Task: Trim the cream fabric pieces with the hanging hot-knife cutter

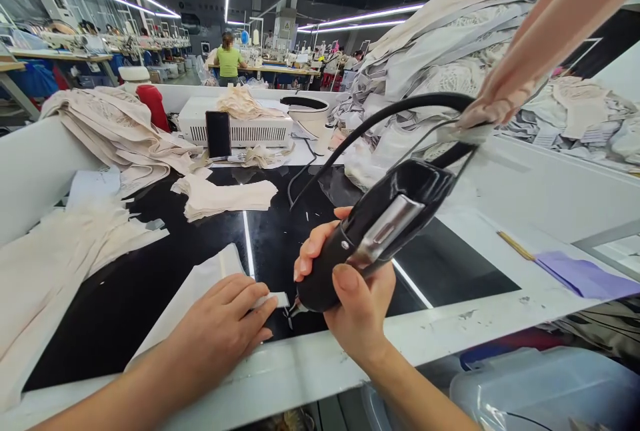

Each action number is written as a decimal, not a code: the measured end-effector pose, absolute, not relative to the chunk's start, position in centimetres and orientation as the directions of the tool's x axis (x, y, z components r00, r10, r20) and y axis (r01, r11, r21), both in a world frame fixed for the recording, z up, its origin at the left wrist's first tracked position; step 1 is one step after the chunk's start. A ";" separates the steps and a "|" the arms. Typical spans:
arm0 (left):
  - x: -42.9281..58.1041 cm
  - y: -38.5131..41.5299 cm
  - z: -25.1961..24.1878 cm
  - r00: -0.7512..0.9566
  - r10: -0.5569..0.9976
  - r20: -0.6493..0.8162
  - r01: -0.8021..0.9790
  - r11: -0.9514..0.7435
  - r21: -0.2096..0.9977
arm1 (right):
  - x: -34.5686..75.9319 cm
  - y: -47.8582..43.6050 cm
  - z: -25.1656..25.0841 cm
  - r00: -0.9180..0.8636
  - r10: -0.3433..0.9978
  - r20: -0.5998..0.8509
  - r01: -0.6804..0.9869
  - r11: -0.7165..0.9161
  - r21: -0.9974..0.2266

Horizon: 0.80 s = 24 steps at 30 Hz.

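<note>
My right hand (364, 304) is wrapped round a black corded cutting tool (367, 234). The tool is tilted, with its narrow metal tip pointing down and left at the black work surface (200, 244). Pressed down by my left hand (230, 314) is a white fabric piece (200, 284). A narrow end of this fabric sticks out past my left fingertips, close beside the metal tip. Whether tip and fabric touch, I cannot tell. A small light scrap lies under the tip. My left palm hides part of the fabric.
Stacked cream pieces (225, 196) lie behind my hands, and loose fabric (50, 264) at left. A vented white box (240, 125) and a phone (219, 134) stand behind. The black cable (380, 117) arches rightward near a blurred arm (530, 51). Purple cloth (583, 274) lies right.
</note>
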State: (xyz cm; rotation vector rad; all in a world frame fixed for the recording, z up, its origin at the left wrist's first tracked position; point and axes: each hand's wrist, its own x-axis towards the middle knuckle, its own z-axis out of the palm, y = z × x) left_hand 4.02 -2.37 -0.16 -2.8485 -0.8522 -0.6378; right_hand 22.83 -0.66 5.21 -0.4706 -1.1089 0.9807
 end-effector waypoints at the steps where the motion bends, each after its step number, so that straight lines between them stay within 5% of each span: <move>1: 4.1 -2.4 0.0 0.759 0.494 0.425 0.537 -0.844 0.022 | 23.0 -0.6 5.4 0.117 0.841 0.528 -0.417 0.524 -0.742; 13: 5.9 -4.0 -0.7 0.787 0.452 0.421 0.410 -0.892 0.191 | 23.6 0.3 6.0 0.187 0.824 0.535 -0.344 0.565 -0.750; 24: 5.3 -3.5 0.3 0.713 0.443 0.544 0.387 -0.895 0.221 | 22.2 1.7 5.6 0.164 0.833 0.528 -0.348 0.550 -0.760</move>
